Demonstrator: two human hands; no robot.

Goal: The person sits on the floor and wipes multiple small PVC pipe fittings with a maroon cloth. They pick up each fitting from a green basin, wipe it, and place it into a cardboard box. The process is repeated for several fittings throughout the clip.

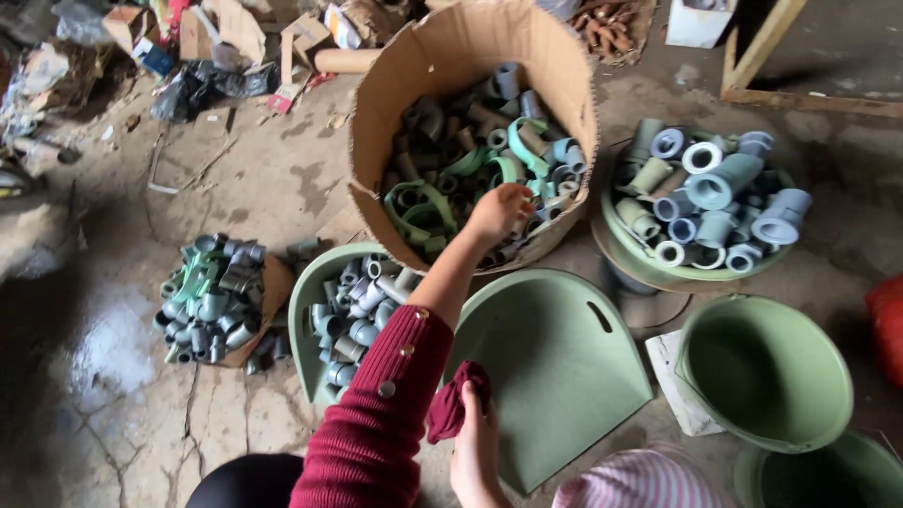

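Your left hand (pixel 499 211) reaches forward into the tall brown cardboard drum (pixel 470 56) at about twelve o'clock, fingers curled down among the grey and green plastic pipe fittings (pixel 451 160) heaped inside it. The fingertips are buried in the pile, so you cannot tell whether they have closed on any one piece. The arm runs back toward you in a dark red knitted sleeve with round buttons (pixel 381 414).

Your right hand (pixel 473 452) sits close to your body at six o'clock, clenched around a bunched dark red cloth (pixel 454 403), just beside the sleeve's cuff. It lies over the near edge of a flat pale green plastic tray (pixel 555 367), which sits between your hands and the drum.

At nine o'clock from that tray, a second pale green plastic tray (pixel 306 310) holds short grey plastic pipe sockets (pixel 353 315). Further out at nine o'clock a loose pile of grey pipe fittings (pixel 209 301) rests on a scrap of brown cardboard on the cracked concrete floor (pixel 141 188).

At two o'clock a round green plastic basin (pixel 658 273) is filled with larger grey and white pipe couplings (pixel 715 188). At four o'clock stands a pale green plastic bucket (pixel 767 372), with another green bucket (pixel 828 480) just beside it at five o'clock. Cardboard scraps and litter (pixel 226 47) lie at eleven o'clock.
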